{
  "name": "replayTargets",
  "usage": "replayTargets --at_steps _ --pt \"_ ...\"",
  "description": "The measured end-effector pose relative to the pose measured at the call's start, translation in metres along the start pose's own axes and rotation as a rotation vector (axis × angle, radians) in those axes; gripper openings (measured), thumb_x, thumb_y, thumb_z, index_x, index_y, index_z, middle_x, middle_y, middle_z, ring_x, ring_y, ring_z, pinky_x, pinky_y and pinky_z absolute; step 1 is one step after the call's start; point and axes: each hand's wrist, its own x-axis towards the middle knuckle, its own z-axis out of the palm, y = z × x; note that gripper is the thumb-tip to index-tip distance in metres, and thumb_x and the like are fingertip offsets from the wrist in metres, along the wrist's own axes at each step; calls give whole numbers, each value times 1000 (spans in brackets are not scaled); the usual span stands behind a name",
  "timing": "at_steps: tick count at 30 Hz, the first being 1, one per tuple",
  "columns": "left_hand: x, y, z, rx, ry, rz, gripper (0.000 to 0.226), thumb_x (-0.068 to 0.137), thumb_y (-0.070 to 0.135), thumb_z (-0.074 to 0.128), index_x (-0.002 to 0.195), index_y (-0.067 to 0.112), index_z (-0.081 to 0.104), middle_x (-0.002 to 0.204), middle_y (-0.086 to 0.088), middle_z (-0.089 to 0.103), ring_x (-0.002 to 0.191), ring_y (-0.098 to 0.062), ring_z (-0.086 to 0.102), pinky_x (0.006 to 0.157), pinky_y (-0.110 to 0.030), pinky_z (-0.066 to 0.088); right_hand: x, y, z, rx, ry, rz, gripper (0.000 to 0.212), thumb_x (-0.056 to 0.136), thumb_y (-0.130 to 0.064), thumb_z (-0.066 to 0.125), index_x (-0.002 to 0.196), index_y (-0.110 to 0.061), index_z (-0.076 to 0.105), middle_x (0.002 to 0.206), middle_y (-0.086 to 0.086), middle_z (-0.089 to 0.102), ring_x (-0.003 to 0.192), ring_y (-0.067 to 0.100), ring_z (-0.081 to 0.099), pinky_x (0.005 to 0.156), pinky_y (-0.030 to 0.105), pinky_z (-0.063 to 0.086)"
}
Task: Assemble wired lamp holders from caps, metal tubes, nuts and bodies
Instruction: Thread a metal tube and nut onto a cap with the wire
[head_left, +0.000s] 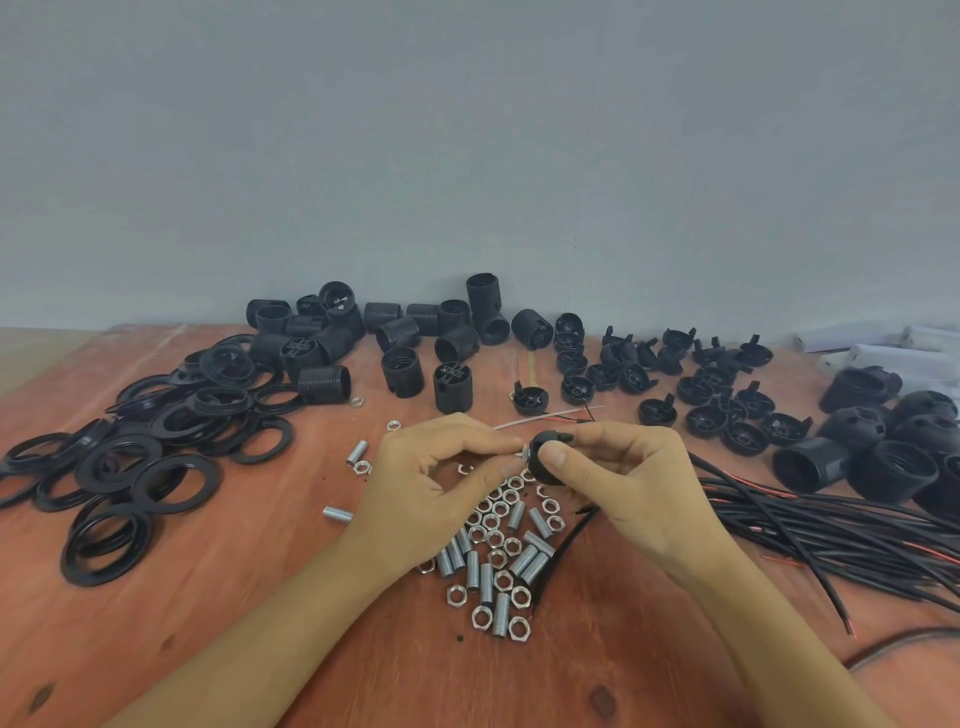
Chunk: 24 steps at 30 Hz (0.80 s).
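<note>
The cap (550, 460) is gripped by the right hand (639, 488), and a nut (521, 453), seemingly, is pinched by the left hand (431, 483). If fumbled, it could be lost in the pile (498, 551) beneath both hands.

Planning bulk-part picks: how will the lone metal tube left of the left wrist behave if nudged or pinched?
The metal tube lies on its side on the flat table, so it likely rolls if nudged. It looks like rigid metal, probably dense for its size. Its ribbed thread should aid grip.
</note>
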Motion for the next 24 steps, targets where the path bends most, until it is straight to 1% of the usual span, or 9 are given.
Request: replayTargets --at_steps 2,4,8,10,13,16,19,21,24 --pt "1 1 -1 19 -11 34 12 83 12 72 95 10 74 88 1 74 82 -12 70 73 -27 56 -1 0 1 19 -30 14 22 69 -38 75 84 -22 81 80 5 77 66 11 71 58 18 53" --pt "2 1 -3 13 -14 33 12 82 12 72 94 10 74 88 1 74 82 -12 70 74 -27 56 0 0 0 19 -65 32 25 74 -35 72 90 -17 81 86 7 77 72 13 70 61 21 55" --pt "1 1 -2 -64 12 -122 13 81 12 74 94 11 76 87 0 76 80 -15 71 73 -29 57 1 -1 -4 65 -73 44 39 74 -23 74 111 -11 73 95 13 76 79 20 69 67 23 56" --pt "1 2 0 -105 43 -169 12 82 16 75 94 14 76 85 3 76 76 -11 71 70 -22 55 1 0 -5 69 -70 28 43 74 -16 74 116 -11 70 99 12 76 84 21 71 71 22 56" --pt "0 4 1 -111 72 -183 13 80 18 72 91 21 75 82 7 76 72 -6 70 67 -16 53 1 0 -5 61 -68 9 46 71 -13 76 116 -13 70 104 8 76 95 22 72 75 25 57" --pt "2 5 1 -182 119 -224 15 78 15 73 92 19 75 83 0 76 73 -10 71 69 -18 55 2 -1 -4 52 25 -7 46 67 -21 78 112 -17 71 100 5 76 89 17 73 67 19 54" --pt "5 8 4 -415 162 -427 20 75 19 72 95 17 76 86 -7 76 76 -14 71 70 -19 56 4 3 -3 -29 124 -18 42 67 -27 78 107 -20 69 96 -5 76 85 8 72 69 15 52" --pt "6 11 7 -645 184 -606 20 73 22 70 90 12 78 82 -9 74 72 -12 69 66 -18 55 4 7 -1 -109 130 -46 31 74 -20 80 103 -20 70 95 -9 76 85 4 70 73 14 52" --pt "6 12 9 -742 213 -706 18 75 24 67 84 11 77 82 -7 72 72 -9 67 66 -17 55 2 12 6 -219 122 -73 20 81 -14 78 97 -24 72 91 -7 75 81 11 70 74 24 57"
